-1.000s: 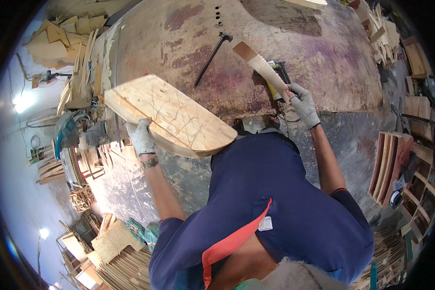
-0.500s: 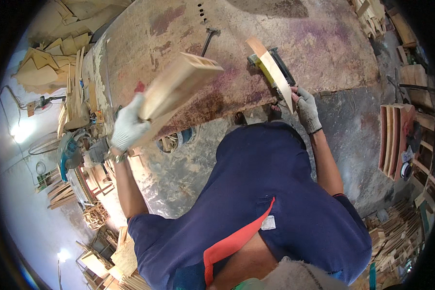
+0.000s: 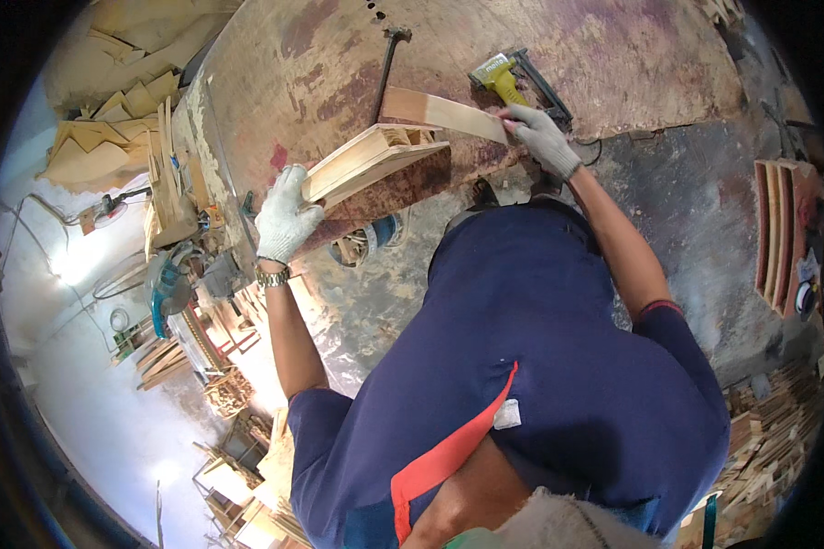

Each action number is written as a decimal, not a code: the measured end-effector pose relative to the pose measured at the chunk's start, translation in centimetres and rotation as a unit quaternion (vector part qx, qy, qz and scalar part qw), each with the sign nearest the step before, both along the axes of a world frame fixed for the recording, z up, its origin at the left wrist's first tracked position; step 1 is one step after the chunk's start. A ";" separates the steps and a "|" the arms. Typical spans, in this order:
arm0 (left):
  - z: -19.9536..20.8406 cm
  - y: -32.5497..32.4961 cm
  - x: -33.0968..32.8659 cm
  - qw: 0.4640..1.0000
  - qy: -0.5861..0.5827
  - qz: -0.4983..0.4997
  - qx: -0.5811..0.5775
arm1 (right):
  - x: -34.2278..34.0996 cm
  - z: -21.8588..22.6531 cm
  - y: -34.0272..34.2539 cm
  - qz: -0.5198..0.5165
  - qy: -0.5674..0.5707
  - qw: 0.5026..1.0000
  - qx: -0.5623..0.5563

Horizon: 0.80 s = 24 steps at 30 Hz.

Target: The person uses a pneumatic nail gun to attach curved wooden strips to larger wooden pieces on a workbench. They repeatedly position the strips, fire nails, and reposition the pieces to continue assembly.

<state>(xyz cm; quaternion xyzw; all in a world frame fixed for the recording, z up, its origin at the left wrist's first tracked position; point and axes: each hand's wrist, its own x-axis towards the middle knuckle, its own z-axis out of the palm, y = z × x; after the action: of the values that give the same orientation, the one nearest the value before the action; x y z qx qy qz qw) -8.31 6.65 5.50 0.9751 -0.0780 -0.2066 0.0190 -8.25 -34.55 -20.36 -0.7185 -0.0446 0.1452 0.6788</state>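
My left hand (image 3: 287,212), in a whitish work glove, grips the near left end of a hollow wooden box piece (image 3: 366,165) at the bench edge. Its open end points right. In my gloved right hand (image 3: 540,137), the fingers pinch one end of a thin, slightly curved wooden strip (image 3: 453,116). The strip's other end reaches left, just behind the box piece. A yellow-green and black staple gun (image 3: 504,80) lies on the bench right behind my right hand, which does not hold it.
The worn workbench (image 3: 613,55) spans the far side, with a dark metal rod (image 3: 389,73) on it. A round container (image 3: 366,242) stands below its edge. Left are a teal power saw (image 3: 163,284) and wood scraps; stacked curved boards (image 3: 778,238) stand at right.
The box piece has come down to the bench edge and turned flatter. My right hand has swung the strip leftward and away from over the staple gun, toward the box piece.
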 end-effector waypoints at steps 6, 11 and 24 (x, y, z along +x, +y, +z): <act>0.7 -6.0 -0.2 0.994 -0.089 -0.065 -0.010 | 4.1 -3.7 6.6 0.065 0.061 0.985 0.150; 1.1 -13.2 -1.1 0.965 -0.216 -0.149 -0.024 | 5.4 -5.7 10.7 0.089 0.039 0.976 0.194; -13.5 -21.0 -0.4 0.896 -0.230 -0.287 0.251 | 5.2 -8.6 15.0 0.063 0.111 0.943 0.306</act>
<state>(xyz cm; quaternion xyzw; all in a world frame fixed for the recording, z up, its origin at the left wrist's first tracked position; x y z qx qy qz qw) -8.71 -14.31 -8.02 0.9033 -0.3019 0.0141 -0.3045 -3.10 -19.55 -28.91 -0.4510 -0.0569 0.2461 0.8560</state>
